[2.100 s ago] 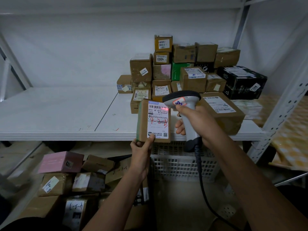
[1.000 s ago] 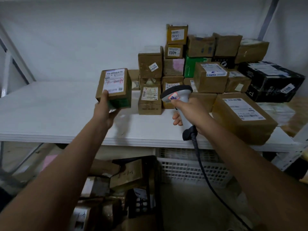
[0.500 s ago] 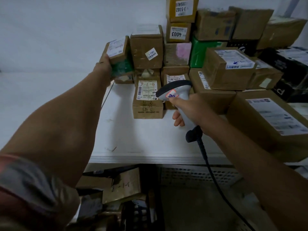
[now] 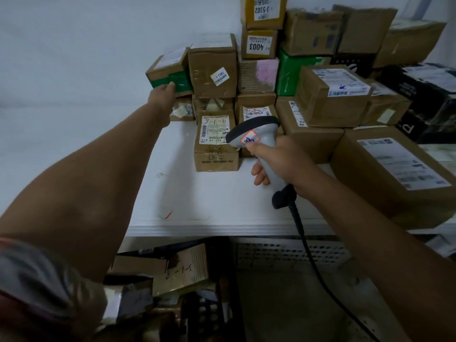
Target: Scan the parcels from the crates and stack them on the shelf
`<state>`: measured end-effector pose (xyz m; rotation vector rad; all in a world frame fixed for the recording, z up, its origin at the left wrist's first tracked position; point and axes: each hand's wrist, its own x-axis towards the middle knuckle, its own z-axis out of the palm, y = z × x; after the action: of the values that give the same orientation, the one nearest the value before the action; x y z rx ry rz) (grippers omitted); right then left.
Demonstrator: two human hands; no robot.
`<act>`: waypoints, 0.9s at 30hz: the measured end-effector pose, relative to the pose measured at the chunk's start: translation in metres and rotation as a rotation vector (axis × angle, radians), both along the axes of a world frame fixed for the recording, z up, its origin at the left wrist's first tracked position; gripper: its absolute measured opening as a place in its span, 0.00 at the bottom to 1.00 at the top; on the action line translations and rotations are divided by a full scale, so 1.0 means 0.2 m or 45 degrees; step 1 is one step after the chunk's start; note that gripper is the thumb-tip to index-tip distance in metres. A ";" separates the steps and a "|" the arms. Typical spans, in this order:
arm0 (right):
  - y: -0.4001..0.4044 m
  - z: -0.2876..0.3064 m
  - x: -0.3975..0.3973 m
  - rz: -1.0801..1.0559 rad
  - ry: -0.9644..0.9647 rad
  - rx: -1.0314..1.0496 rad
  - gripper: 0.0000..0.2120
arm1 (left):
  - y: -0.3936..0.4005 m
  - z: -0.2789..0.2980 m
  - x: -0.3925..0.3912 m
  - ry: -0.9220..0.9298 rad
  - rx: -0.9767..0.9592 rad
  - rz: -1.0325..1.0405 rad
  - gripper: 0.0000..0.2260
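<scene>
here, nearest the camera and below the shelf edge, loose cartons (image 4: pixel 182 270) are seen heaped in a dark crate, with a white perforated crate (image 4: pixel 291 253) beside them to the right; these are judged to be parcels not yet scanned. just above, the scanner (image 4: pixel 256 141) is gripped by the right hand (image 4: pixel 278 164), all fingers curled round its grey handle, its head aimed at the stack and its black cable hung down past the shelf front. no red beam is seen on any label, so no scan is judged to be under way.

farther in, the white shelf (image 4: pixel 197 206) is shown with a wide bare stretch to the left and a few small marks on its top. the stacking step is judged to be in hand: the parcel with green tape (image 4: pixel 170 72) is set at the left end of the stack, on top of a small carton and touching the taller brown box (image 4: pixel 212 70) to its right. the left hand (image 4: pixel 162 95) is laid against its near face; whether it is gripped or only pushed cannot be told, since the fingers are mostly hidden.

for the next move, the parcel would need to be seated squarely before release, as it is seen slightly tilted; then another carton would be fetched from below.

at the back, a plain white wall is seen behind the pile, and a black box (image 4: pixel 429 99) lies at the far right.
</scene>
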<state>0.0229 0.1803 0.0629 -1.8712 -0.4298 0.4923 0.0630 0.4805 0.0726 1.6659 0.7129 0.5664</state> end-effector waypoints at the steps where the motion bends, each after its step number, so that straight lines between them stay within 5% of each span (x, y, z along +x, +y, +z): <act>1: -0.01 0.01 -0.02 -0.002 -0.003 0.011 0.18 | -0.01 0.00 -0.03 -0.007 -0.009 0.004 0.19; 10: -0.12 0.06 -0.38 0.193 -0.021 0.000 0.16 | -0.39 -0.03 -0.70 -0.245 -0.157 -0.027 0.13; 16: -0.18 -0.09 -0.71 0.348 0.007 -0.157 0.17 | -0.59 -0.38 -1.32 -0.277 -0.160 0.094 0.11; 21: -0.21 -0.32 -0.89 0.434 0.120 -0.266 0.21 | -0.62 -0.89 -1.67 0.083 -0.168 0.208 0.11; 24: -0.23 -0.43 -0.92 0.411 0.099 -0.361 0.25 | -0.59 -1.13 -1.79 0.503 0.158 0.154 0.12; 27: -0.23 -0.50 -0.91 0.364 0.119 -0.365 0.23 | -0.55 -1.23 -1.83 0.660 0.586 0.109 0.19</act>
<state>-0.1593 0.1336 -0.0363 -2.0599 -0.5928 0.8681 -0.3025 0.3697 -0.1734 2.2590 1.0887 0.3721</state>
